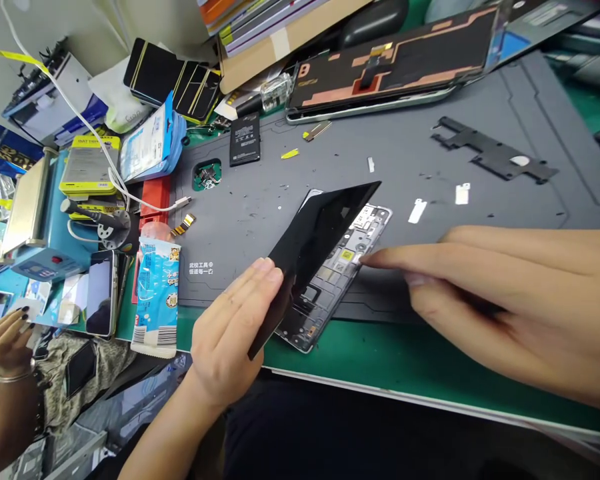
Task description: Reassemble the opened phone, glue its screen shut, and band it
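Note:
In the head view my left hand (235,327) grips the lower end of a glossy black phone screen (325,227), holding it tilted up. Beneath and behind the screen lies an opened phone body (325,290), with its metal frame and internal parts exposed along the right side. My right hand (480,293) comes in from the right with its index finger stretched out and nothing in it. That fingertip is at the phone body's right edge, beside a small yellow square; whether it touches, I cannot tell. The screen hides much of the body.
On the grey mat (230,227) lie a black battery (245,139), a black bracket (495,150) and small white pieces. A larger opened device (390,63) sits at the back. A blue snack packet (156,293) and white cable (150,203) are left. Another person's hand (7,340) shows far left.

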